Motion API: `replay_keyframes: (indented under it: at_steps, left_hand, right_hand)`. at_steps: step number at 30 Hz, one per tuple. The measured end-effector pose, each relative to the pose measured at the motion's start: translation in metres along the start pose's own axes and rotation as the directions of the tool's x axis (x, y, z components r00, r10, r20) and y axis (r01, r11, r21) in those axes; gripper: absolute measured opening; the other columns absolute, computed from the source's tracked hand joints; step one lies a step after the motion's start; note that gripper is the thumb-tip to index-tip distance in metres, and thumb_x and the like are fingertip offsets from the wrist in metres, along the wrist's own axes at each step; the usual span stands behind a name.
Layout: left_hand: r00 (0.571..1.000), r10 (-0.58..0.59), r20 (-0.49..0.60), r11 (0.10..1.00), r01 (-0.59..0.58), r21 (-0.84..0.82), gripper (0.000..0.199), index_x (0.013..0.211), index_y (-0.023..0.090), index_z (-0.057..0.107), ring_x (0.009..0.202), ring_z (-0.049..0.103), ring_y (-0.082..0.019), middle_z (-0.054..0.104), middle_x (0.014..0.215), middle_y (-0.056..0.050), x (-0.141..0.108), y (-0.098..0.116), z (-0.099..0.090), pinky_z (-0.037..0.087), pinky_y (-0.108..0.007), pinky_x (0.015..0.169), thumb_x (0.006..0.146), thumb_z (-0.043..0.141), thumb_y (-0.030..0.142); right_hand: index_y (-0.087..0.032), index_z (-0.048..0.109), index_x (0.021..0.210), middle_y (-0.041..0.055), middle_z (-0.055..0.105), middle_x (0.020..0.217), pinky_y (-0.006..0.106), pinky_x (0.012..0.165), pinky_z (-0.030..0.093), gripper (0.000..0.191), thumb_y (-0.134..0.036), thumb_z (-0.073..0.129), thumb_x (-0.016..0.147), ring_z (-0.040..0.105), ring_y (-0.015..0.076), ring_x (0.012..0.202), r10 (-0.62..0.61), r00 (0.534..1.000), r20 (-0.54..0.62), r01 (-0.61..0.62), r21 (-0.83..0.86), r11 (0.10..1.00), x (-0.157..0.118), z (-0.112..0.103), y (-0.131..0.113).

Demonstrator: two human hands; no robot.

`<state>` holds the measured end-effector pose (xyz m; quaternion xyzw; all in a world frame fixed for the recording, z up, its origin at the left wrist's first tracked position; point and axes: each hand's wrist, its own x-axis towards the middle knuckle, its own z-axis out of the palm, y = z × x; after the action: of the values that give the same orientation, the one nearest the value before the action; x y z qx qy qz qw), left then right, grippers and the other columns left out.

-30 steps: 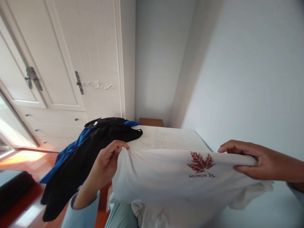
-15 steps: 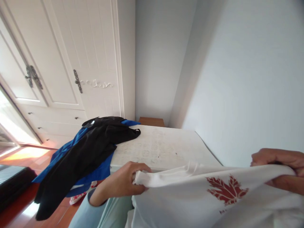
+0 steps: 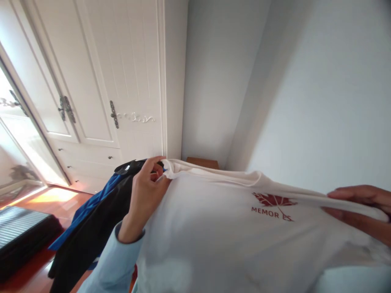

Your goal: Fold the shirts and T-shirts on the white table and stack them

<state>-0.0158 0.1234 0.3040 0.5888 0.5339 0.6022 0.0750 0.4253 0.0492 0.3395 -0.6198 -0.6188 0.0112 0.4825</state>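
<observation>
Shirt between both grips

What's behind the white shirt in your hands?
Beyond the top edge of the white shirt, a brown wooden piece and pale walls show; past the left hand, parts of a black garment and a blue garment. Whatever the shirt covers is hidden.

This is a room in a home: a white wardrobe with ornate dark handles and knobbed drawers fills the upper left of the frame, a reddish floor shows at lower left, and a plain wall at right.
</observation>
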Motion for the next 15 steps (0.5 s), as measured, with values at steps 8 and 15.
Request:
replay_keyframes:
  at_steps: [8, 15]
  left_hand:
    - [0.94, 0.047, 0.337, 0.888, -0.195, 0.418, 0.055, 0.144, 0.013, 0.044, 0.12, 0.059, -0.031, 0.05, 0.143, -0.023, 0.109, -0.05, 0.165, 0.047, -0.045, 0.1, 0.092, 0.056, 0.026]
    - [0.573, -0.159, 0.804, 0.721, -0.489, 0.492, 0.062, 0.146, 0.009, 0.041, 0.152, 0.021, -0.038, 0.036, 0.157, -0.027, 0.033, -0.137, 0.203, 0.018, -0.063, 0.118, 0.097, 0.051, 0.046]
  right_hand:
    - [-0.02, 0.067, 0.11, 0.0108, 0.074, 0.094, 0.037, 0.072, 0.051, 0.038, -0.048, 0.054, 0.088, 0.069, 0.0285, 0.084, 0.137, 0.976, 0.171, -0.048, -0.441, 0.896, 0.107, 0.112, 0.066]
    - [-0.01, 0.056, 0.134, 0.0261, 0.06, 0.134, 0.048, 0.102, 0.046, 0.051, -0.034, 0.056, 0.089, 0.058, 0.0372, 0.125, 0.164, 0.801, 0.575, 0.23, -0.549, 0.803, 0.082, 0.192, 0.198]
